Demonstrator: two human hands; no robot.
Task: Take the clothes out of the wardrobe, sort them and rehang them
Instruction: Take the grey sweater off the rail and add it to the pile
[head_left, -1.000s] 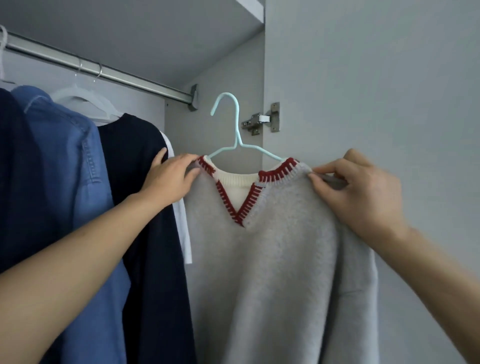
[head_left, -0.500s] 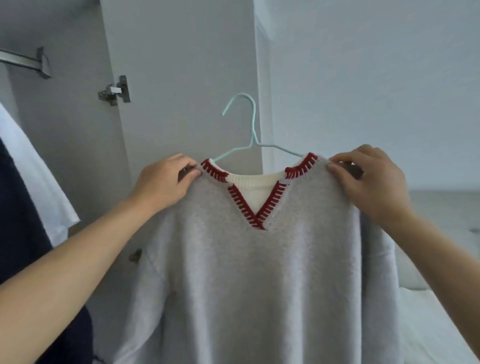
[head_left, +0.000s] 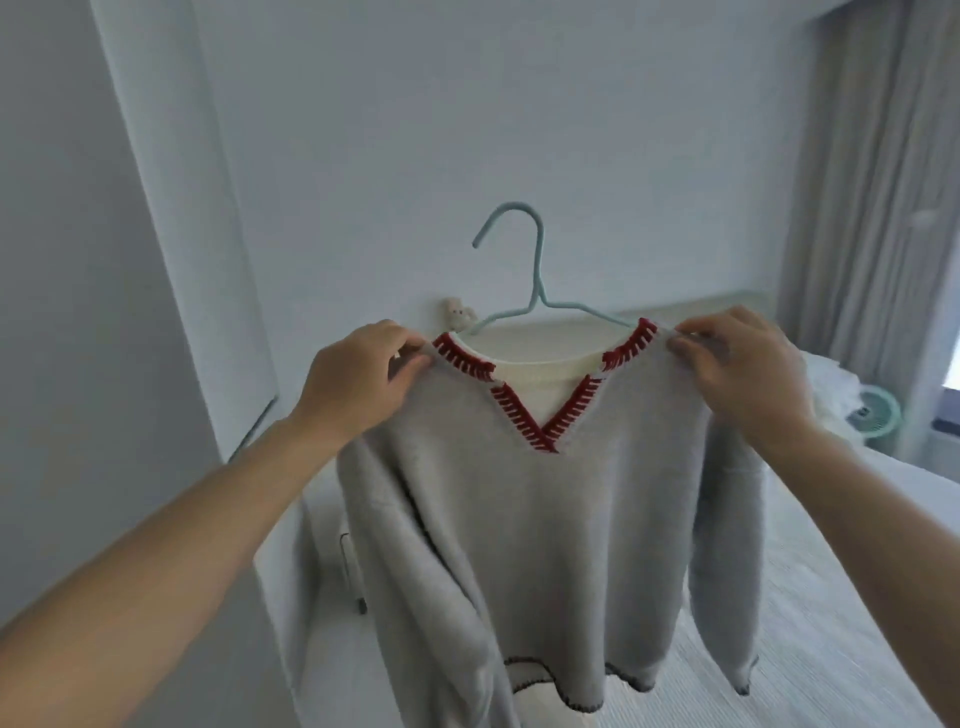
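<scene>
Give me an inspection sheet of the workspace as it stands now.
Surface: bed with pale cover, below the sweater.
Job's things: grey sweater with red-stitched V-neck, on a light-blue hanger, held up in the air; wardrobe rail not in view.
Clutter: small plush toy by the wall; round teal fan at right.
Grippers: left hand pinches one shoulder, right hand the other.
Cables: nothing seen.
Surroundings: white wall, curtain at right.
</scene>
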